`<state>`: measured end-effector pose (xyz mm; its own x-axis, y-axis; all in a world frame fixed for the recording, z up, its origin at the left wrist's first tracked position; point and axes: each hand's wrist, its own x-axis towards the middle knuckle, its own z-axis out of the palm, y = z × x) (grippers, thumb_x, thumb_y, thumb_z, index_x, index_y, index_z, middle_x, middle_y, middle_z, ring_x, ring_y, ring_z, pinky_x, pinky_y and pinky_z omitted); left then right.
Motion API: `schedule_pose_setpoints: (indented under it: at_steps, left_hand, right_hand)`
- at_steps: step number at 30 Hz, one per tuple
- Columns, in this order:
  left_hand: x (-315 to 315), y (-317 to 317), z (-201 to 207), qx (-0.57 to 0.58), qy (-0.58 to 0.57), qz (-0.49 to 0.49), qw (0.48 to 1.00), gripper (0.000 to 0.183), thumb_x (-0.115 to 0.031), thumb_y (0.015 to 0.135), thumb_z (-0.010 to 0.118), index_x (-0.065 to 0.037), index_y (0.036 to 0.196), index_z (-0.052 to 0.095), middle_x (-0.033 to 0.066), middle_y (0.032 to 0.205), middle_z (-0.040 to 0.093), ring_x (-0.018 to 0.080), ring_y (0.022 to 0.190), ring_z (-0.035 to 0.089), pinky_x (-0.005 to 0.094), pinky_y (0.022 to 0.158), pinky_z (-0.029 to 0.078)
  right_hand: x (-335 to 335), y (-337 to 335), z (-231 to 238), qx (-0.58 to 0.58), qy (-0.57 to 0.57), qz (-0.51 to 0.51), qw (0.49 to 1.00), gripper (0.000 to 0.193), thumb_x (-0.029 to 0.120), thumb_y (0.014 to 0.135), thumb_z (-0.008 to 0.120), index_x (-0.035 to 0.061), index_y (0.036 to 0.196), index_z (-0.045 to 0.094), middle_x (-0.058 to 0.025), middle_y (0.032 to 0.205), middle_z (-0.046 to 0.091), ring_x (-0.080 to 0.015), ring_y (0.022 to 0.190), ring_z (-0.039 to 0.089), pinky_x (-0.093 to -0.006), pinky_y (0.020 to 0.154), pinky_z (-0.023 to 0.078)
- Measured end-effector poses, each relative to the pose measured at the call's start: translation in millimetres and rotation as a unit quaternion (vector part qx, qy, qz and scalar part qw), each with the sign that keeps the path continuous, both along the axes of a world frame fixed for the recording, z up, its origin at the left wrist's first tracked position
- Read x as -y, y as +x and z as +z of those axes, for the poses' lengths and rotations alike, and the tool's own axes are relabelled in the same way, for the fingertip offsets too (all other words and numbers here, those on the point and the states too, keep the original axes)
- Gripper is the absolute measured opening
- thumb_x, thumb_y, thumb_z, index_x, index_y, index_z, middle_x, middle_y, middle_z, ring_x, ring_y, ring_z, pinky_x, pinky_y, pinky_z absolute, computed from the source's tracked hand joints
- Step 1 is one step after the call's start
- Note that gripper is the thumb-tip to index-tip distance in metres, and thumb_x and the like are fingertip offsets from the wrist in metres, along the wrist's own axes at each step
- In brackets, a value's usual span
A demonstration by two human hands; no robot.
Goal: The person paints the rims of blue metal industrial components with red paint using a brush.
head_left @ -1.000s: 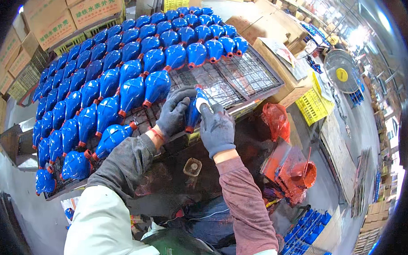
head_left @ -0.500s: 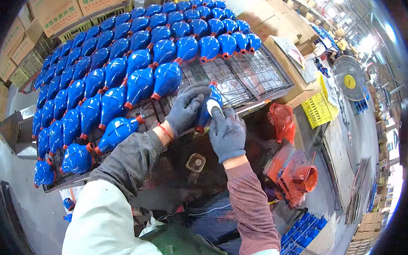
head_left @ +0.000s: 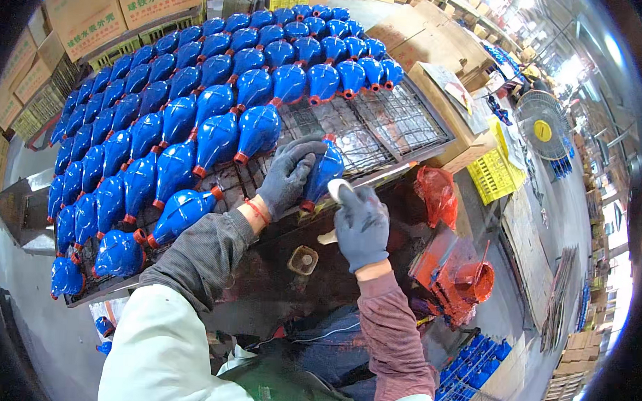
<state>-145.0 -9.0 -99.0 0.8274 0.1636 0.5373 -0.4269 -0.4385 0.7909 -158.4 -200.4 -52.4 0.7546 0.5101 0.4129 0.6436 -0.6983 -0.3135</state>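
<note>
A glossy blue water-meter casing (head_left: 325,170) with red ends rests at the near edge of the wire-topped table (head_left: 408,129). My left hand (head_left: 290,175), in a dark grey glove, has its fingers curled against the casing's left side. Just to the right of it, my gloved right hand (head_left: 362,227) is closed on a pale tool (head_left: 337,190). The tool's white rounded end shows above the fingers, near the casing but apart from it, and a pale tip pokes out below; its kind I cannot make out. Rows of similar blue casings (head_left: 217,140) cover the table's left and far parts.
Red-stained equipment (head_left: 456,272) and a red plastic bag (head_left: 436,194) are right of the table. Beyond stand a yellow crate (head_left: 495,168) and a fan (head_left: 543,127). Cardboard boxes (head_left: 80,22) are stacked at the back left. A small square container (head_left: 303,260) sits below the table edge.
My right hand has drawn back slightly from the casing, taking the pale tool off its surface. My left hand stays at the casing, which now shows more of its blue side.
</note>
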Motion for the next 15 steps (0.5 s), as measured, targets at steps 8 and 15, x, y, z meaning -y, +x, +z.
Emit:
schedule_pose_setpoints:
  at_steps: [8, 15]
  left_hand:
    - [-3.2, 4.4, -5.4, 0.006, 0.014, 0.005, 1.0, 0.025, -0.015, 0.095, 0.05, -0.007, 0.112, 0.066, 0.0132, 0.125, 0.061, 0.0307, 0.119, 0.053, 0.0409, 0.106, 0.036]
    - [10.6, -5.5, 32.8, -0.102, 0.139, 0.046, 0.984, 0.048, -0.033, 0.082, 0.071, -0.005, 0.119, 0.061, 0.0169, 0.116, 0.062, 0.0331, 0.115, 0.057, 0.0419, 0.1, 0.043]
  right_hand:
    - [-3.5, -5.8, -30.3, -0.05, 0.0, -0.031, 0.998, 0.023, 0.017, 0.084, 0.06, 0.0136, 0.106, 0.062, -0.0148, 0.092, 0.058, -0.0349, 0.088, 0.06, -0.0479, 0.079, 0.045]
    - [79.2, -127.8, -60.8, -0.236, 0.292, -0.055, 0.925, 0.027, 0.012, 0.088, 0.063, 0.0, 0.112, 0.062, -0.0159, 0.097, 0.06, -0.0298, 0.087, 0.062, -0.036, 0.075, 0.05]
